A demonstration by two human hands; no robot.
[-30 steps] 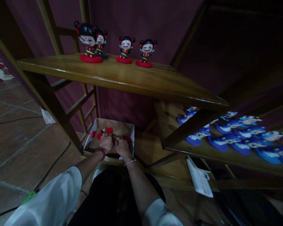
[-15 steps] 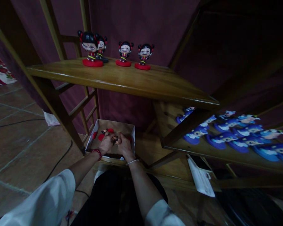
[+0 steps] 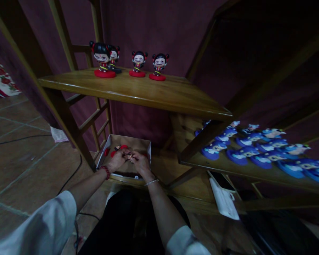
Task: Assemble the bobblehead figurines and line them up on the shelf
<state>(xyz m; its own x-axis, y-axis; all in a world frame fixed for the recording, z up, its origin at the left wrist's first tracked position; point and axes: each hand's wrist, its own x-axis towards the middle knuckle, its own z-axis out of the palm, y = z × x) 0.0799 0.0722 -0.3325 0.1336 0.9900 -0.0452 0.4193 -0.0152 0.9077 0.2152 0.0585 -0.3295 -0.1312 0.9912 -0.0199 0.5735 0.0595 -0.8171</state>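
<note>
My left hand (image 3: pixel 117 160) and my right hand (image 3: pixel 140 163) meet over a shallow cardboard box (image 3: pixel 138 142) on the lower shelf. Between their closed fingers is a small figurine (image 3: pixel 130 156), mostly covered by the fingers. Beside my left hand, another dark-haired figurine (image 3: pixel 118 147) lies in the box among red round bases (image 3: pixel 124 146). A further red piece (image 3: pixel 106 152) rests against the box's left wall.
Several black-haired figurines (image 3: pixel 159 63) stand on the wooden shelf (image 3: pixel 138 88) above my hands. To the right, rows of blue figurines (image 3: pixel 241 153) sit on another shelf. A white object (image 3: pixel 223 199) lies below them. A cable (image 3: pixel 74 181) crosses the tiled floor.
My hands have drawn closer around the figurine, covering more of it. The whole view has shifted slightly, so the upper shelf and blue figurines appear farther left.
</note>
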